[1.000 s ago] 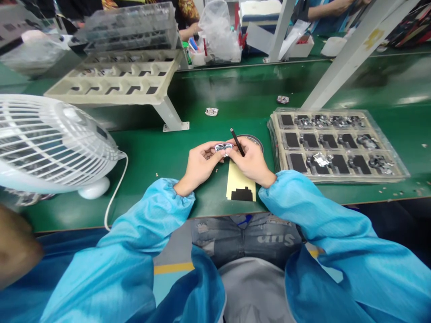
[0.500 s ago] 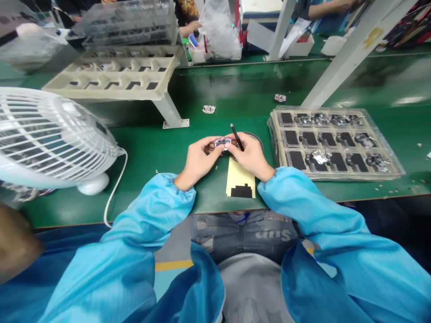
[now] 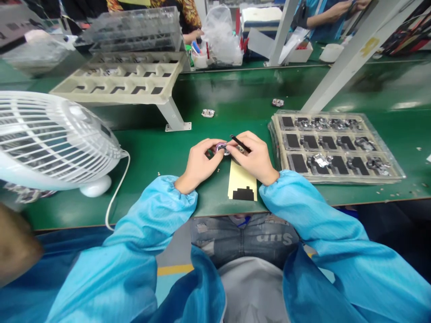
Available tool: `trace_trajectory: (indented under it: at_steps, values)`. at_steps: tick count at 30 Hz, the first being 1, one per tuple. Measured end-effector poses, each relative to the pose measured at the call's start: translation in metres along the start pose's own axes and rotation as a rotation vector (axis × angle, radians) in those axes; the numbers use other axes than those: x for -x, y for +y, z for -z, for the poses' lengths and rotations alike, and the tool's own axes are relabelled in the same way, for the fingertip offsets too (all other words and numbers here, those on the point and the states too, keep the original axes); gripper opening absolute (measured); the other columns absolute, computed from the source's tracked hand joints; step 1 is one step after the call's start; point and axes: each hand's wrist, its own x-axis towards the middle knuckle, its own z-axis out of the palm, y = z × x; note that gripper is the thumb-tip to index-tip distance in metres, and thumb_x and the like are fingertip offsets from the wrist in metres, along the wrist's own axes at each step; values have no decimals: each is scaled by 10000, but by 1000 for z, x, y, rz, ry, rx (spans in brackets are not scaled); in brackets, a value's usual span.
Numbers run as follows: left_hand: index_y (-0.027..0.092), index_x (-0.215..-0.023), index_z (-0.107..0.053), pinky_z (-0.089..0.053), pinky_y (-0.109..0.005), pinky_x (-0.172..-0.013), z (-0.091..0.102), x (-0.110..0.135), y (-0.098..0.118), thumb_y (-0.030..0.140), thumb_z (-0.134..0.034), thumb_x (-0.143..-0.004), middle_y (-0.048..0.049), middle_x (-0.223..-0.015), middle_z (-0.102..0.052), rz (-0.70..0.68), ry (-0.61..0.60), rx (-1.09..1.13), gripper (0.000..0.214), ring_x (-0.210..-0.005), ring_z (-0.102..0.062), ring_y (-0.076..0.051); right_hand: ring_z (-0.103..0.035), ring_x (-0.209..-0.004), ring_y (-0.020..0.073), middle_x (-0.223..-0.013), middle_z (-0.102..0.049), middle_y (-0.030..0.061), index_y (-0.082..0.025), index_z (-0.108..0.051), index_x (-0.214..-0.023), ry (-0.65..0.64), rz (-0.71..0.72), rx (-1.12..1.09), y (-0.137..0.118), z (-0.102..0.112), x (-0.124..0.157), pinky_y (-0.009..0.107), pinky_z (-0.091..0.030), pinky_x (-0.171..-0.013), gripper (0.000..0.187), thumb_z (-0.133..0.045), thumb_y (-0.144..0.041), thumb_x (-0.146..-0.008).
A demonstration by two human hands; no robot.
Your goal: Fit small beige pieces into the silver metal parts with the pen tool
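Observation:
My left hand [image 3: 204,161] is closed around a small purple-edged electronic part [image 3: 221,146], with thumb and fingers at its rim. Close on the right, my right hand [image 3: 254,154] pinches a slim black pen-like tool [image 3: 240,142], whose exact kind I cannot make out. The fingertips of this hand meet the part, and they hide much of its right side. Below the right hand lies a yellow sheet [image 3: 239,175] bearing a black stepped piece [image 3: 243,194] at its near end.
A stacked compartment tray [image 3: 336,177] with metal parts stands at right. Two small parts [image 3: 208,113] [image 3: 278,102] lie farther back. At left are a white fan [image 3: 57,139] and its cord. A raised tray [image 3: 114,96] is beyond it. Co-workers' hands show at the back.
The black tool has tipped from nearly upright to a flatter slant. My right hand has turned a little, and the part is now more covered by fingers. The view has shifted slightly.

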Motion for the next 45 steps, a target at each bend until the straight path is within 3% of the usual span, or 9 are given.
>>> trace_trajectory:
  at_steps: [11,18,25,29,32,35,39,42,45]
  values:
    - [215,-1071,-806,-476,-298,-691,0,1,-4,255,-688,-903,-35,-860,-723,-44,-49,-62,209,-775,-621,-177,-650,-963,238,-1009,-680,76,-232,-737,-1037,-109,69,120,13,-3,6,389,-530,-869,163,-641,-361,-1011]
    - [218,-1068,-810,-487,-299,-730,-2,-2,-14,313,-674,-933,-51,-983,-772,0,-97,-24,214,-835,-658,-187,-614,-961,242,-1048,-634,83,-208,-628,-1078,-202,26,240,12,-1,6,361,-482,-829,146,-562,-335,-1051]
    - [181,-1248,-721,-525,-360,-866,-19,-89,-49,289,-640,-943,-73,-980,-758,48,-58,-245,333,-881,-684,-228,-629,-910,262,-1117,-620,112,-187,-624,-1149,-106,-269,533,5,9,3,362,-455,-741,209,-456,-282,-1069]
    - [227,-1367,-642,-444,-535,-1075,-28,-134,-73,414,-598,-992,-165,-1310,-670,149,45,-486,421,-1296,-577,-378,-643,-955,254,-1117,-627,94,-204,-665,-1117,-30,-236,478,7,11,4,368,-485,-789,168,-528,-243,-1027]
    - [126,-1428,-549,-359,-603,-1160,-24,-142,-96,408,-680,-935,-275,-1503,-499,328,167,-617,582,-1459,-414,-450,-639,-962,229,-1037,-639,61,-211,-687,-980,85,-170,333,9,9,2,365,-507,-846,58,-632,-213,-961]
    - [29,-1283,-593,-355,-598,-1173,-18,-143,-114,372,-739,-886,-329,-1391,-548,439,152,-629,545,-1394,-474,-467,-632,-886,195,-917,-647,33,-210,-711,-920,174,-81,173,6,9,-1,351,-514,-827,107,-648,-267,-985]
    - [109,-1208,-618,-379,-531,-1193,-19,-133,-115,296,-730,-896,-234,-1332,-616,303,229,-487,381,-1345,-541,-380,-651,-863,163,-901,-679,34,-205,-722,-858,231,-18,-37,-4,15,5,338,-527,-829,362,-533,-419,-1080]
    - [167,-1234,-589,-477,-447,-1117,-27,-103,-91,237,-765,-853,-139,-1290,-663,132,210,-265,425,-1244,-622,-291,-606,-626,121,-727,-641,-1,-208,-673,-819,199,-245,-253,-9,20,26,286,-516,-622,467,-506,-567,-1068]
    - [188,-1250,-551,-576,-352,-868,-32,-53,-52,228,-765,-824,-87,-1165,-707,111,69,29,478,-1016,-698,-220,-562,-516,112,-637,-591,-42,-219,-637,-891,87,-465,-464,-11,24,58,247,-470,-482,403,-684,-614,-954]
